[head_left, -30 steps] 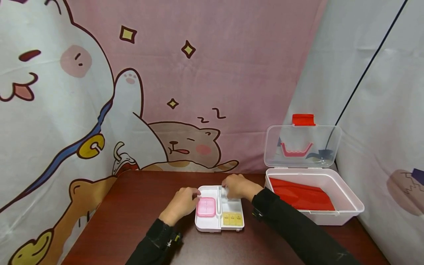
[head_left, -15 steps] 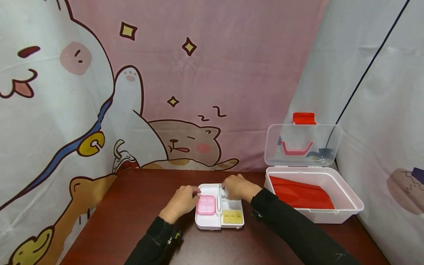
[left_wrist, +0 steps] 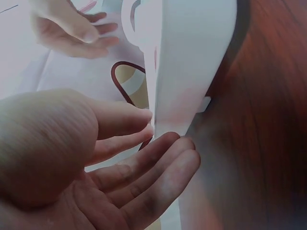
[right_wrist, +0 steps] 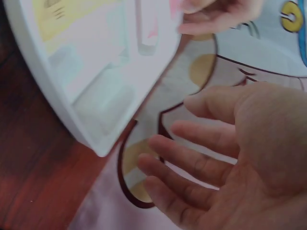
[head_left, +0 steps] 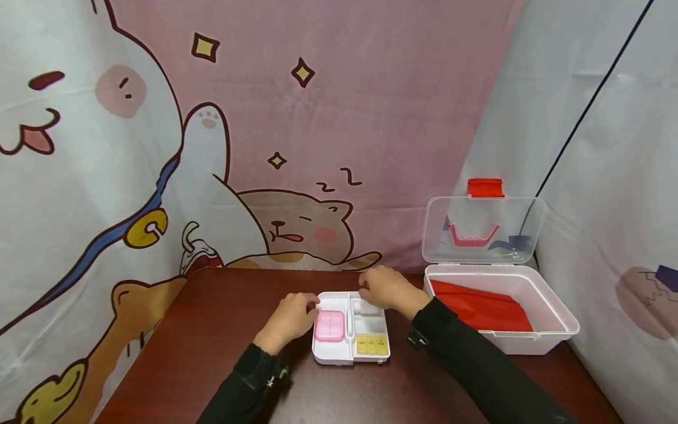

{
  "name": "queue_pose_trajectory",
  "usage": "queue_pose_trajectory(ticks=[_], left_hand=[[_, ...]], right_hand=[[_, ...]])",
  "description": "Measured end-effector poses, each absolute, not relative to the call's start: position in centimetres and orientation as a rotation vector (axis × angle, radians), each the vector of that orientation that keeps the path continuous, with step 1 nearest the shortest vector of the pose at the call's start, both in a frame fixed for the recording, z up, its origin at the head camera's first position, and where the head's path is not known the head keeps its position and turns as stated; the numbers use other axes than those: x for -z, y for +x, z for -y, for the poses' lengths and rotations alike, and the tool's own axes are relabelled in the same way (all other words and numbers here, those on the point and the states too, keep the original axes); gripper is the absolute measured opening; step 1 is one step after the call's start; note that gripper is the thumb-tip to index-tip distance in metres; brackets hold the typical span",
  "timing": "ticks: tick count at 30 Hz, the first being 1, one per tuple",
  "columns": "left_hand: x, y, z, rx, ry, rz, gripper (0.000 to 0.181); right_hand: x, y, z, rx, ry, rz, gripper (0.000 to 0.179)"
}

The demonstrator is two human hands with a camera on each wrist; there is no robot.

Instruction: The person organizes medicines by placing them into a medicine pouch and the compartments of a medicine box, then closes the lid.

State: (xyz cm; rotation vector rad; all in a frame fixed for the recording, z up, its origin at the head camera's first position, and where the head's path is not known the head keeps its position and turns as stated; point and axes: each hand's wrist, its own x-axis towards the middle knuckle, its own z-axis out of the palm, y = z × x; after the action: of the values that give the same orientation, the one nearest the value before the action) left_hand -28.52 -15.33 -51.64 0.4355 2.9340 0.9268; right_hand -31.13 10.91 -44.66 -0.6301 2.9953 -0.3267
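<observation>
A white pill case [head_left: 333,355] lies open-topped on the brown table. Its left half holds a pink four-part pill box [head_left: 329,326], and a yellow lettered pill box [head_left: 371,344] sits at the front right. Between the halves runs a white bar [head_left: 349,321]. A translucent whitish piece [head_left: 365,307] occupies the back right compartment. My left hand [head_left: 291,318] rests its fingertips on the case's left edge, fingers loosely bent in the left wrist view. Just beyond the back right corner, my right hand [right_wrist: 216,158] hovers apart from the case, its fingers spread and holding nothing.
At the right stands a white storage box [head_left: 551,312] with its clear lid [head_left: 482,218] raised. A red folded item [head_left: 479,306] lies inside it. A cartoon-printed curtain [head_left: 402,118] hangs behind the table.
My right hand has let go at the back right compartment and moved up and slightly right, uncovering the translucent piece. The left hand stays at the case's left edge.
</observation>
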Motion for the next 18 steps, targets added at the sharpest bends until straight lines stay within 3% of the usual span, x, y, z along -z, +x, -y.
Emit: queue_pose_trajectory(ticks=[12, 18], left_hand=[[50.5, -28.2, 15.9, -0.918, 0.406, -2.876, 0.035], [50.0, -27.5, 15.9, -0.925, 0.459, -2.730, 0.024]], right_hand=[[44.8, -28.3, -13.3, 0.537, -0.387, -3.055, 0.025], [47.0, -27.0, -14.2, 0.536, -0.251, -3.016, 0.031]])
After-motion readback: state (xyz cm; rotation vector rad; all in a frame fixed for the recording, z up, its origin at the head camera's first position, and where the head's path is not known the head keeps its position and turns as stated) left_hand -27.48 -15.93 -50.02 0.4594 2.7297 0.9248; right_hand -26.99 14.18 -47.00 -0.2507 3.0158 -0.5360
